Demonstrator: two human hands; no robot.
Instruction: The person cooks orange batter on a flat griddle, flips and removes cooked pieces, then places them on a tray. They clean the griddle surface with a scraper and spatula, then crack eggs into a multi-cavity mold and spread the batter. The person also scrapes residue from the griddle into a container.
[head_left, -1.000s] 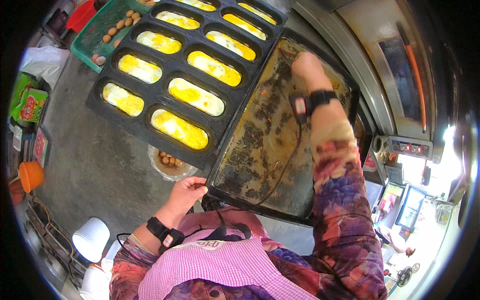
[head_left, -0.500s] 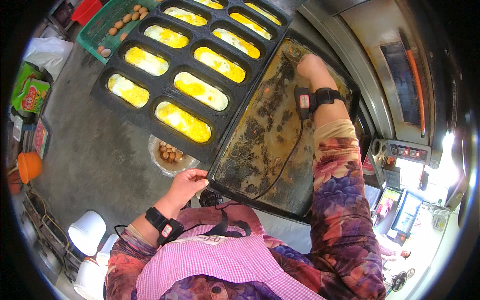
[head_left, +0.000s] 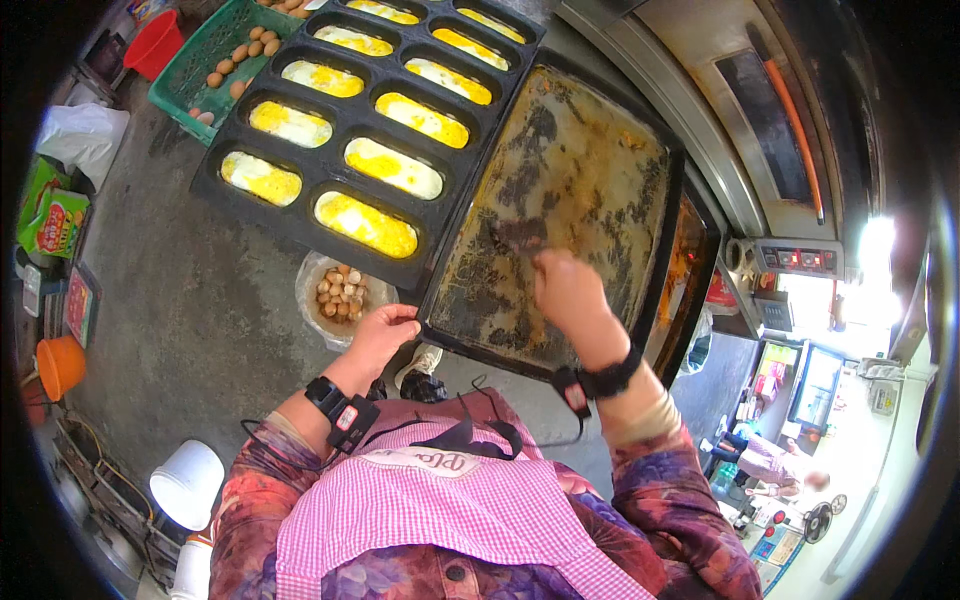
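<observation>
A flat, stained baking tray (head_left: 590,150) with dark scorched patches lies in front of me, tilted in view. At its near left corner, my left hand (head_left: 375,340) pinches the rim between thumb and fingers. My right hand (head_left: 570,290) is closed above the tray's near half, gripping a dark, flat scraper-like tool (head_left: 522,236) that is blurred, so its exact kind is unclear. Left of the tray stands a black mould pan (head_left: 330,165) with rows of oblong wells. Each well in view holds yellow and white egg (head_left: 365,224).
A clear-lined bucket (head_left: 345,300) of eggshells stands below the mould pan. Brown eggs sit in a green crate (head_left: 200,95) at the far left. Along the right runs a metal oven (head_left: 700,90); another tray (head_left: 680,290) shows beside it. A person (head_left: 780,465) is in the right background.
My right hand has swept the tool from the tray's far right part toward me. My left hand keeps its hold on the corner. Another tray has come into view at right.
</observation>
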